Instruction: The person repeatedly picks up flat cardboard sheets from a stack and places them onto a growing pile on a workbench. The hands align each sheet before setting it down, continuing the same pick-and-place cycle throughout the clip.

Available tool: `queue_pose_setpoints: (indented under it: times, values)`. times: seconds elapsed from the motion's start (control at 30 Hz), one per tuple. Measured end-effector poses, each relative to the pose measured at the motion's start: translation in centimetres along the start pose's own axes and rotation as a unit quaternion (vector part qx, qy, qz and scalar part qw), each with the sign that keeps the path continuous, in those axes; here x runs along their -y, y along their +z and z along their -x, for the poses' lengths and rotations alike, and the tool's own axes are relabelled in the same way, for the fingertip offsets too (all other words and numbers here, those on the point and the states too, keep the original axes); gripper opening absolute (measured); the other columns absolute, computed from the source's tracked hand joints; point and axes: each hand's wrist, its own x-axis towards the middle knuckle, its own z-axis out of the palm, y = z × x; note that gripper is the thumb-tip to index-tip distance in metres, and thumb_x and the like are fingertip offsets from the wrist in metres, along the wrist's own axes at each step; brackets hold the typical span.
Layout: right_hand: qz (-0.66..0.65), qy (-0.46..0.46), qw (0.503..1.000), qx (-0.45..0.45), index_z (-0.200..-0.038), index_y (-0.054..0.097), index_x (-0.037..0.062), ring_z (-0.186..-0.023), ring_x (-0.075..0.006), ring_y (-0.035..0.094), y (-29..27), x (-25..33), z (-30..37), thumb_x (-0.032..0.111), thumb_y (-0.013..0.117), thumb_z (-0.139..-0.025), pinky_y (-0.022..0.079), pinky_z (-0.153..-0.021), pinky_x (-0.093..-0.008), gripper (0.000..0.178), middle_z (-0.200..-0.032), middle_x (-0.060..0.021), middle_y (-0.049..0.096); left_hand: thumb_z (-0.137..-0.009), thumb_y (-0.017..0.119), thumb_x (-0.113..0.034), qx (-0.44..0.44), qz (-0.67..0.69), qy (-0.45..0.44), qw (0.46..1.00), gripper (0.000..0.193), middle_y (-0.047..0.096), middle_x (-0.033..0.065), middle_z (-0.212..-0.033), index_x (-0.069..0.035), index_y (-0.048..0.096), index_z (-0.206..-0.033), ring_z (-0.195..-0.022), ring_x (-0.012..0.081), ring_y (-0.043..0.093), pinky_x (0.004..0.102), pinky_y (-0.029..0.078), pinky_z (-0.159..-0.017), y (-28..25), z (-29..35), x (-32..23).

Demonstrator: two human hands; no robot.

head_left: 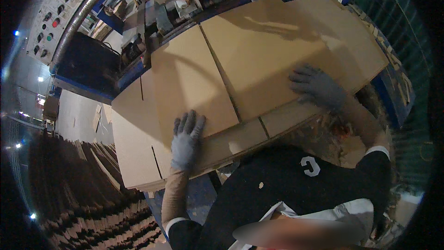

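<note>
Brown flat cardboard sheets point(266, 60) with cut slots lie stacked in front of me, up against a machine. My left hand point(187, 141), in a grey glove, rests its outstretched fingers at the near edge of the top sheet point(196, 83), left of the middle. Farther right, my right hand point(319, 88), gloved likewise, lies with fingers spread on the near right part of the cardboard. Both hands are open, and neither grips anything. A dark slot runs between the two panels of the top sheet. Beneath its near edge a lower sheet point(240, 139) sticks out.
The machine point(162, 4) with metal parts and blue frames stands along the far side. A control panel point(55, 21) with knobs and lit buttons is at the far left. Tall stacks of cardboard point(88, 190) fill the lower left. Green mesh point(393, 14) borders the right.
</note>
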Motion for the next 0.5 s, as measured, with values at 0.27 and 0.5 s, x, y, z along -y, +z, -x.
queue_pose_setpoints:
  times: [0.27,0.5]
  values:
    - [0.011,-0.127,0.987,-0.099,-0.115,0.059,0.0103,-0.119,-0.0328,0.049,2.5,-3.4,-9.0,0.047,0.063,-0.079,0.037,-0.099,-0.0470,0.051,-0.127,-0.0114,0.055,-0.063,0.066,0.000,-0.181,0.078,-0.019,0.980,0.069,0.049,0.0225,-0.130,-0.007,0.050,-0.130,-0.123,0.0404,0.044,0.0489,0.034,-0.104,2.9,-7.7,9.2]
    - [0.080,-0.127,0.982,-0.117,-0.110,0.059,0.0124,-0.107,-0.0311,0.056,1.3,-4.4,-6.5,0.047,0.062,-0.079,0.044,-0.089,-0.0460,0.046,-0.117,-0.0097,0.059,-0.073,0.058,-0.004,-0.143,0.010,-0.001,0.990,0.063,0.044,0.0194,-0.139,-0.007,0.046,-0.134,-0.131,0.0364,0.038,0.0502,0.026,-0.110,2.9,-3.4,6.3]
